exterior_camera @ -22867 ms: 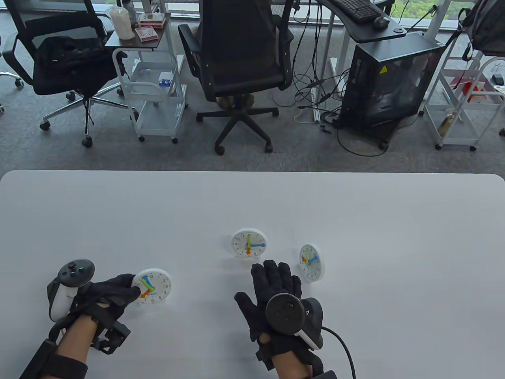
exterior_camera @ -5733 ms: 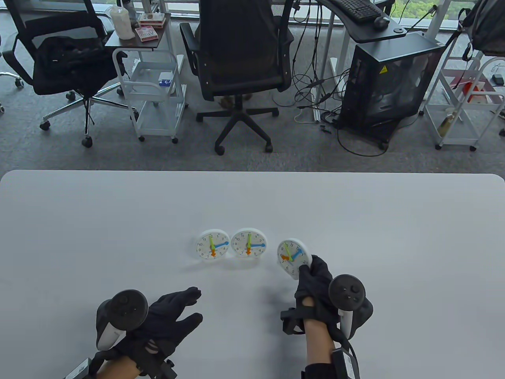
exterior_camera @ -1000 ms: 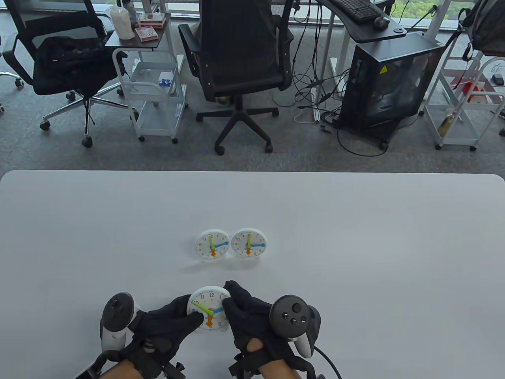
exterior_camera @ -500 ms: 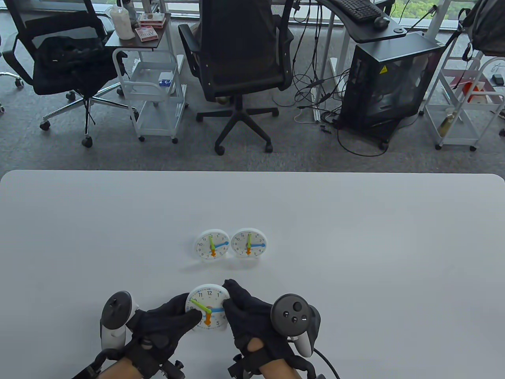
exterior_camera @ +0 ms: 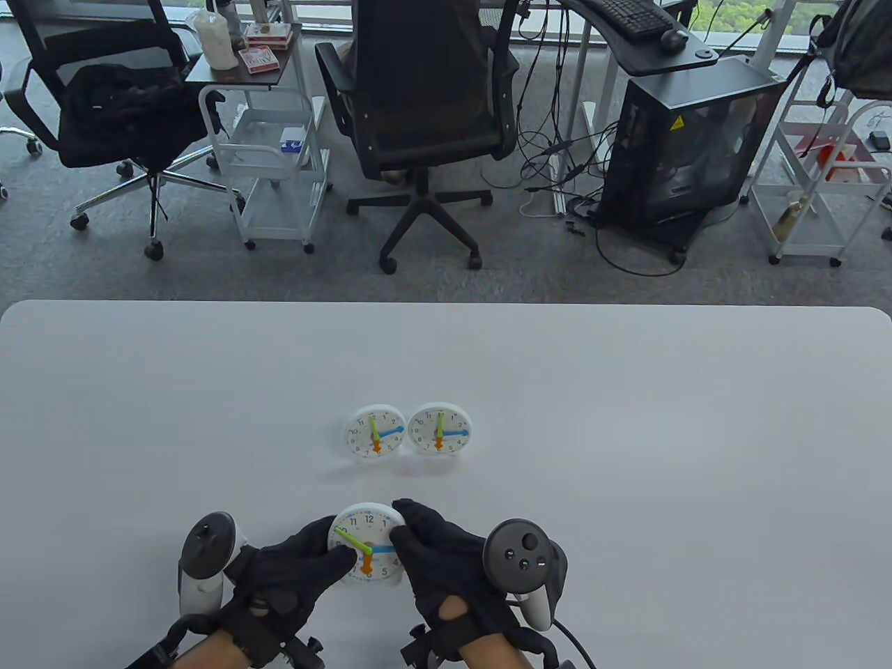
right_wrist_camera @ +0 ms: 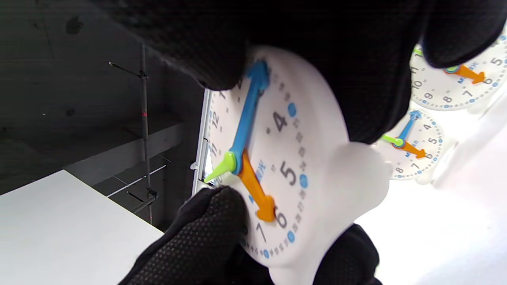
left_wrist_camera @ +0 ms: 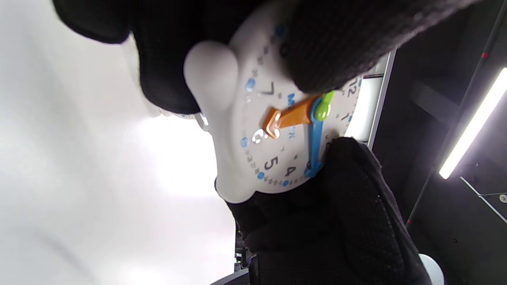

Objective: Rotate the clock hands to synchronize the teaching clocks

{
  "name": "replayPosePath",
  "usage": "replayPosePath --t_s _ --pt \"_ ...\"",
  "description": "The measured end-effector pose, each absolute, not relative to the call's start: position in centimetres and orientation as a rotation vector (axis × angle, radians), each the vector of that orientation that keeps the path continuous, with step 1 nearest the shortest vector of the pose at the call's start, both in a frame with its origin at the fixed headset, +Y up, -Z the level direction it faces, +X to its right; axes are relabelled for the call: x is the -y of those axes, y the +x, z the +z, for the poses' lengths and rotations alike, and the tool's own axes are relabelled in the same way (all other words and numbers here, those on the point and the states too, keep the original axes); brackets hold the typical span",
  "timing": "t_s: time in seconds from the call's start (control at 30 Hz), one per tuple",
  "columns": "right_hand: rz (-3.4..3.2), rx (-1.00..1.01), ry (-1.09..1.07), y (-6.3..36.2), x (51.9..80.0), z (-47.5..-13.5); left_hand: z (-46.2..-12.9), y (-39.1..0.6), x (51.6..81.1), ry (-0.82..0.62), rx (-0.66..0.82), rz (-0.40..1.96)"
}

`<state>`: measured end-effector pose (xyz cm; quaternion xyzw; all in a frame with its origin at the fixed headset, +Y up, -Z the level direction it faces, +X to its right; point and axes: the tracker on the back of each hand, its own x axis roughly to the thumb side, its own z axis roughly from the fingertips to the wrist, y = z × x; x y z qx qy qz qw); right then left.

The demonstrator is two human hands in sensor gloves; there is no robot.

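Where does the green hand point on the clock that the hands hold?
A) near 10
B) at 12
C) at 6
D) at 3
A: on the held clock the green hand slants up-left toward 10, while orange points at 6.

White clock (exterior_camera: 369, 543); green, blue, orange hands.

A white counter (exterior_camera: 627, 390) with rounded far corners fills the near half; beyond it lies grey carpet (exterior_camera: 529, 265); two black office chairs (exterior_camera: 425, 104) (exterior_camera: 104, 104) stand there, a white wire trolley (exterior_camera: 275, 160) between them; to the right a black computer tower (exterior_camera: 686, 139) sits amid loose cables (exterior_camera: 550, 160) under a desk with a keyboard (exterior_camera: 631, 14); another white trolley (exterior_camera: 829, 181) stands far right.
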<state>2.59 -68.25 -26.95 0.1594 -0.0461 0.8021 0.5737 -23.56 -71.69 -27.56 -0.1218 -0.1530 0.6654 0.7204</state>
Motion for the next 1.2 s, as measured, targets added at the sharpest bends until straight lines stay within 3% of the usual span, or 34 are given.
replayPosePath --t_s 0.2,1.2 --pt "1.884 0.124 0.389 2.6 68.1 -26.9 -27.7 -24.0 71.3 -0.211 0.337 1.488" --pt "1.967 0.109 0.481 1.4 67.9 -26.4 -27.9 -24.3 71.4 -0.197 0.331 1.501"
